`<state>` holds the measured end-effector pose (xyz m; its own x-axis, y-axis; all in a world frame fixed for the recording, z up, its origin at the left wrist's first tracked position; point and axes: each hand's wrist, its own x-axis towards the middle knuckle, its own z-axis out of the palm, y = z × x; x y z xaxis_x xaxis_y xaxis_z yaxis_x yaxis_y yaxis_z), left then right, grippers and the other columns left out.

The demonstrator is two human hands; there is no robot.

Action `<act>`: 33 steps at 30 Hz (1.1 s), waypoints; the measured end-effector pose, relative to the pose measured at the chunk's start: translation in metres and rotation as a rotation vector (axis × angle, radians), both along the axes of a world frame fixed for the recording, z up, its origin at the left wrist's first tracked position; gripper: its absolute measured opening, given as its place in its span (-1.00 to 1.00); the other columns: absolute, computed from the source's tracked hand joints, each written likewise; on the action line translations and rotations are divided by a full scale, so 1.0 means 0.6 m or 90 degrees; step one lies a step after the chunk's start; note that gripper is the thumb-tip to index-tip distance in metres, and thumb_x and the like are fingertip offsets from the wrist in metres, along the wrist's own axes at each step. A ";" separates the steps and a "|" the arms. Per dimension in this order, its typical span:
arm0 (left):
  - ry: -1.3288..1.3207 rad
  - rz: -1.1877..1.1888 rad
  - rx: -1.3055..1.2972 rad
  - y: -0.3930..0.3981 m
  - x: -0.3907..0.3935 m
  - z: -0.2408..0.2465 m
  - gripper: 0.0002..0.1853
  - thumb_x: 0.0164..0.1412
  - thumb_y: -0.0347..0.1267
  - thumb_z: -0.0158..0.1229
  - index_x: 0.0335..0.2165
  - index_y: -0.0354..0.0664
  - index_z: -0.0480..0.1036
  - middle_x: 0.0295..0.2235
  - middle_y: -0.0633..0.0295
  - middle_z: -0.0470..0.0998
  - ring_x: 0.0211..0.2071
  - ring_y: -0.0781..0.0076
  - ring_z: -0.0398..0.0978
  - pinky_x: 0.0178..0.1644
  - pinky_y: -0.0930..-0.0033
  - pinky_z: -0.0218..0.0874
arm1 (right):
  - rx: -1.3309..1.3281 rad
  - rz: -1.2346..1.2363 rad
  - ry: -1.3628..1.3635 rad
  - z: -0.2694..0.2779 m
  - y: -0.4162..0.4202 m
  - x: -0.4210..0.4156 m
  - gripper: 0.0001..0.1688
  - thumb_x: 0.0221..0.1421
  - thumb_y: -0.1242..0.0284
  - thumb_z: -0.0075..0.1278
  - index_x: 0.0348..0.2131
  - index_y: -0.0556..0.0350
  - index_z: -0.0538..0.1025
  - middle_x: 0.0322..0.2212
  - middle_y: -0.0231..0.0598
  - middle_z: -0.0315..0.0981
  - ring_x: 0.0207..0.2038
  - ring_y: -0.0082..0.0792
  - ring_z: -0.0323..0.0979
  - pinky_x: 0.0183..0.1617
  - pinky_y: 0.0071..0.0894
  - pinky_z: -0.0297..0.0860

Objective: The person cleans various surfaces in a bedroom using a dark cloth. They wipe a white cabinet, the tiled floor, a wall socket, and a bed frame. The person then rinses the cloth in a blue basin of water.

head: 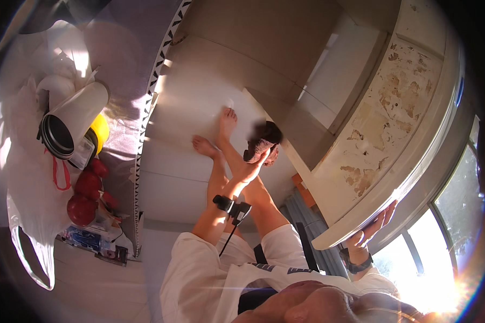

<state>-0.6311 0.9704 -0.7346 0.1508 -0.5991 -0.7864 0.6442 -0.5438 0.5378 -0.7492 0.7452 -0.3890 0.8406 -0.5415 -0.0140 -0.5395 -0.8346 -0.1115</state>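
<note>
My left hand [252,167] grips a bunched reddish-brown terry cloth [262,147], held above the tiled floor beside the furniture's lower edge. Part of that cloth is dark and blurred. On the right, my right hand [374,228] holds the rounded outer edge of a white furniture panel [388,121]. Its surface is peeling, with bare brownish patches along its length. Some of the right hand's fingers are hidden by the panel edge. A black band with a small cabled device [234,208] sits on my left wrist, and another dark band [357,264] circles the right.
To the left, a cloth-covered surface [117,173] holds a white plastic bag [36,194], a white cylindrical container [79,117], a yellow item [100,131] and several red round objects [83,208]. My bare feet [226,123] stand on the floor. Bright windows [428,238] lie beyond the panel.
</note>
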 end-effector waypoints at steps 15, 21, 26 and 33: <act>-0.010 0.053 -0.081 0.028 0.328 0.239 -0.66 0.20 -0.36 0.21 -0.07 -0.28 0.45 -0.30 0.24 0.55 -0.29 0.52 0.46 -0.17 0.45 0.31 | 0.075 -0.007 0.002 0.008 0.000 0.003 -0.21 0.26 -0.14 -0.39 0.30 -0.18 0.09 0.34 0.14 -0.20 0.37 0.26 -0.22 0.37 0.35 -0.28; -0.032 -0.196 -0.360 -0.205 0.286 0.203 -0.43 0.08 -0.11 0.31 -0.02 -0.21 0.44 -0.25 0.09 0.58 -0.21 0.20 0.52 -0.06 0.30 0.31 | 0.034 -0.013 -0.007 0.003 -0.004 -0.007 -0.16 0.23 -0.21 -0.43 0.30 -0.21 0.08 0.32 0.10 -0.14 0.36 0.21 -0.14 0.37 0.35 -0.23; 0.105 -0.435 -0.389 -0.286 0.225 0.109 -0.39 0.11 -0.03 0.20 -0.03 -0.27 0.43 -0.14 -0.08 0.56 -0.10 0.01 0.51 -0.02 0.21 0.32 | 0.032 -0.050 0.005 0.006 0.007 -0.006 -0.15 0.21 -0.21 -0.39 0.30 -0.21 0.07 0.31 0.09 -0.14 0.36 0.18 -0.16 0.36 0.34 -0.22; -0.196 -0.592 -0.156 -0.313 0.141 -0.167 -0.60 0.16 -0.20 0.09 -0.12 -0.24 0.46 -0.17 -0.04 0.58 -0.14 -0.11 0.54 -0.09 0.04 0.38 | 0.035 -0.065 0.060 0.027 0.019 0.005 -0.16 0.21 -0.21 -0.39 0.30 -0.23 0.07 0.31 0.11 -0.17 0.36 0.21 -0.18 0.36 0.36 -0.22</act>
